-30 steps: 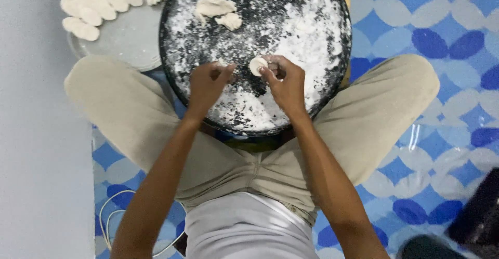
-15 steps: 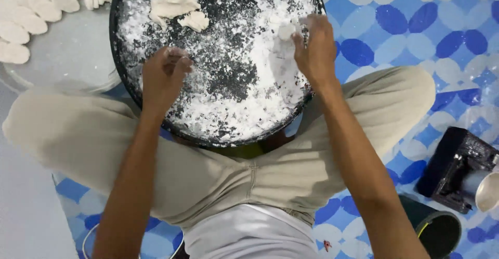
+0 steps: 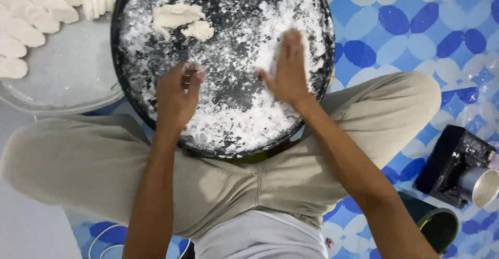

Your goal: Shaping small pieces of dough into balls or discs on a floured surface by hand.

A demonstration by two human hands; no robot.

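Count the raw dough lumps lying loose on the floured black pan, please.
2. The larger dough lump lies at the pan's far left; the smaller dough lump touches it. The right hand may hide another.

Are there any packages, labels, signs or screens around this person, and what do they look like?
None that I can make out: no package, label, sign or screen.
Nearest candidate: a black boxy device with a metal cup, on the blue patterned mat at lower right; no screen shows on it.

tray (image 3: 130, 82): dark metal, matt, floured | dough (image 3: 179, 20): soft, pale, matt
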